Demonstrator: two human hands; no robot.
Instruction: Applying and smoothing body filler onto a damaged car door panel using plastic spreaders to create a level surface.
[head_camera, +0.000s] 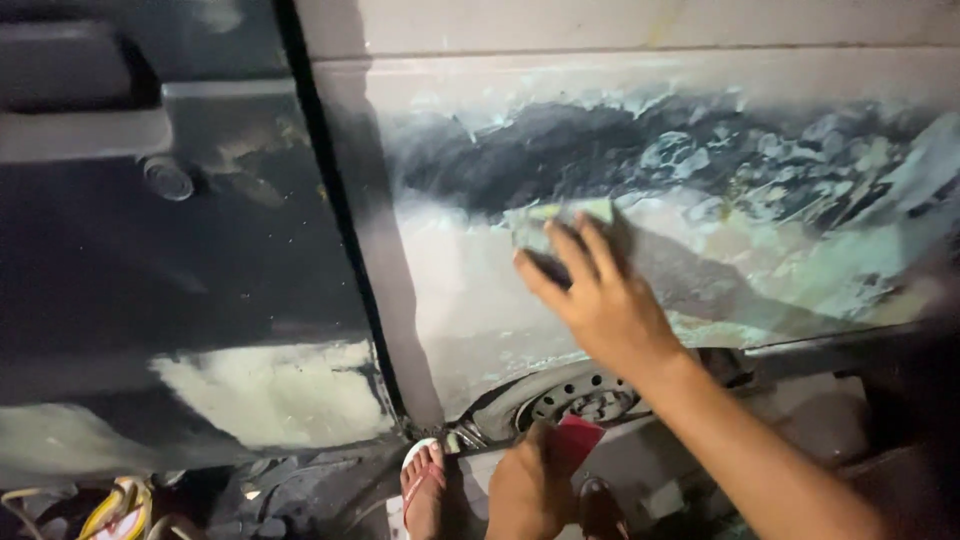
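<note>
The sanding block (560, 232) is pressed flat on the car body panel (700, 200), at the lower edge of the dark sanded patch and above the wheel (585, 398). My right hand (600, 300) grasps it, fingers spread over its top. My left hand (530, 490) is low, closed on a small red thing (578, 440); what it is I cannot tell.

To do this step well, I think I must keep the block flat on the metal, with even pressure and long strokes, so no groove is cut at the filler edges.

The panel is pale, with grey and greenish filler patches. At left is a dark door (150, 250) with a pale filler patch low down. Below, a foot in a sandal (425, 485) stands on the floor. The light is dim.
</note>
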